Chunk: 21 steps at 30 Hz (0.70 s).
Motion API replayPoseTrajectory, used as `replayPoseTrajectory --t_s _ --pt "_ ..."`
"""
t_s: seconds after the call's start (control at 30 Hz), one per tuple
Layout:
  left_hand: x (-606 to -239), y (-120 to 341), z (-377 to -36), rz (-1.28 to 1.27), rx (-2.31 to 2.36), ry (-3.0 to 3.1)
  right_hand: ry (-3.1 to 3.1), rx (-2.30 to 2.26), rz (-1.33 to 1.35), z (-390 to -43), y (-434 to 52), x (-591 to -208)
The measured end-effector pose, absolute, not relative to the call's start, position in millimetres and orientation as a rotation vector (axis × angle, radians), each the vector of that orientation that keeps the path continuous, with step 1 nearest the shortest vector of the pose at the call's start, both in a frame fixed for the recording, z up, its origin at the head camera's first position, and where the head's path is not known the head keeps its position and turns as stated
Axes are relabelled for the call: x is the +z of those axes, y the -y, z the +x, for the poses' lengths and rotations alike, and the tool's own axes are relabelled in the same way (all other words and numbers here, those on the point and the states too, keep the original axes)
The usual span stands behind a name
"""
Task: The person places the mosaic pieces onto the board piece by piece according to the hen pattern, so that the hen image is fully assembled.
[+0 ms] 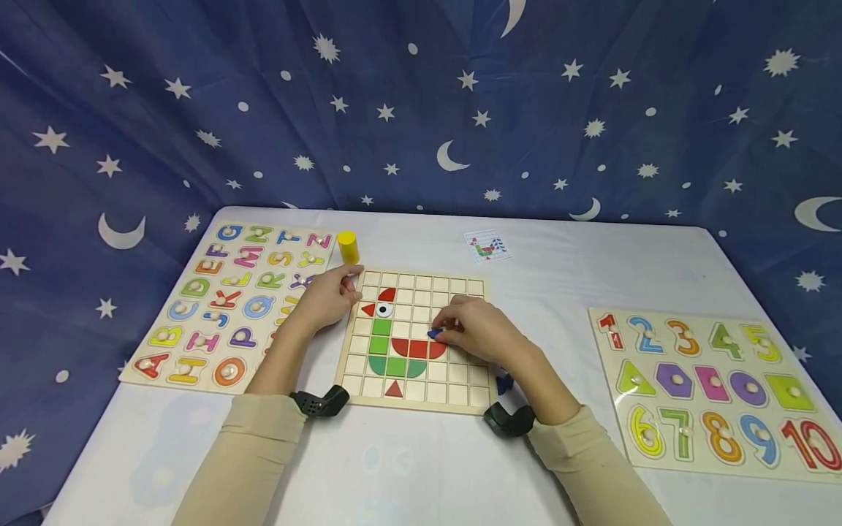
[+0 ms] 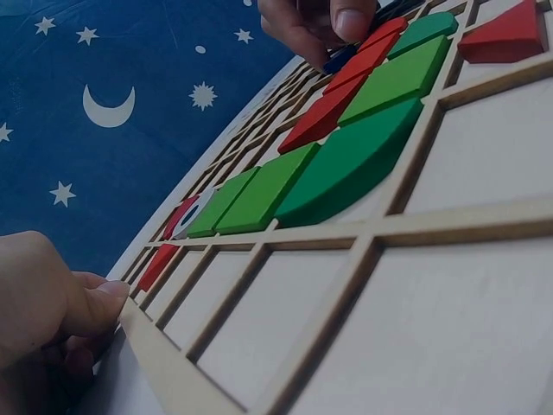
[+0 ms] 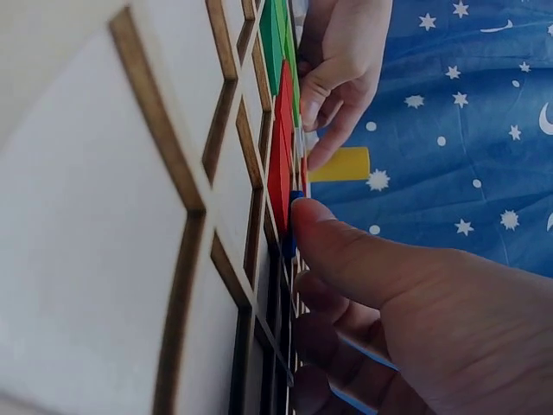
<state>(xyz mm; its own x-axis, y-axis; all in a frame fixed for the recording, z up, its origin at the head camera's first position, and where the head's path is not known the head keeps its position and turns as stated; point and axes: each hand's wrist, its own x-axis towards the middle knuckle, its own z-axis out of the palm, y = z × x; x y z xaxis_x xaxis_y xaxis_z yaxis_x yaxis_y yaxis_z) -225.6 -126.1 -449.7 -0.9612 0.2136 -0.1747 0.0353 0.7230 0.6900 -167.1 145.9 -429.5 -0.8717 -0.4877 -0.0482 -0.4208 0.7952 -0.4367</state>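
Observation:
A wooden grid board (image 1: 421, 394) lies on the table, with red, green and eye-marked pieces set in its squares in the form of a bird. My left hand (image 1: 325, 298) holds the board by its upper left corner; the thumb (image 2: 105, 298) is at the edge and the other fingers are curled. Over the squares just right of the red pieces (image 1: 418, 348), my right hand (image 1: 483, 330) pinches a small blue puzzle piece (image 1: 435, 333) between thumb and fingers. In the right wrist view the blue piece (image 3: 295, 226) is partly hidden by the thumb.
More blue pieces (image 1: 504, 383) lie by the board's right edge, under the right wrist. A yellow cylinder (image 1: 349, 248) stands behind the left hand. A picture card (image 1: 487, 246) lies beyond the board. Flanking it are a letter puzzle (image 1: 258, 380) and a number puzzle (image 1: 601, 365).

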Motion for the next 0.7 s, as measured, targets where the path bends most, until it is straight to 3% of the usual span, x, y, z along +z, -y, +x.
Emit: replayPoseTrajectory --t_s 0.7 --pt "-449.9 126.6 -225.7 0.187 1.072 -2.681 -2.831 -0.625 -0.744 -169.3 -152.8 -429.6"
